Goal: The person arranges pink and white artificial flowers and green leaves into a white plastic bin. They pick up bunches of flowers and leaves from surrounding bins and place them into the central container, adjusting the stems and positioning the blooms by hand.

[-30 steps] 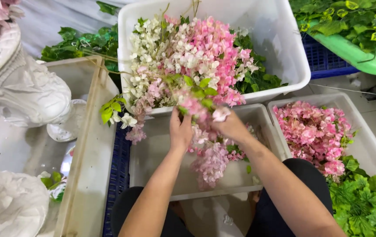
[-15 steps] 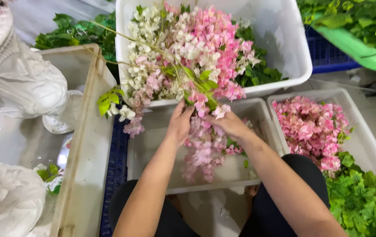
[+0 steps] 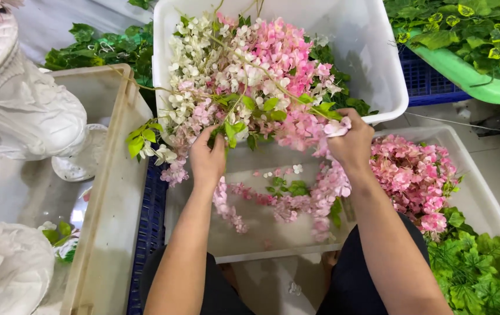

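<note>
Item: pink flower garland (image 3: pixel 296 201). Your left hand (image 3: pixel 208 158) grips its leafy stem; right hand (image 3: pixel 352 143) pinches blossoms. Keep it taut over near white tray (image 3: pixel 261 248).

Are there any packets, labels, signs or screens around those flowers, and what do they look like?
No packets, labels, signs or screens show here.
The only containers are plain, unmarked bins:
White tub, top centre, rectangular, holding pink and white flowers.
Shallow white tray, under the hands.
White tray, right, holding pink blossoms.
Beige tray, left.
</note>
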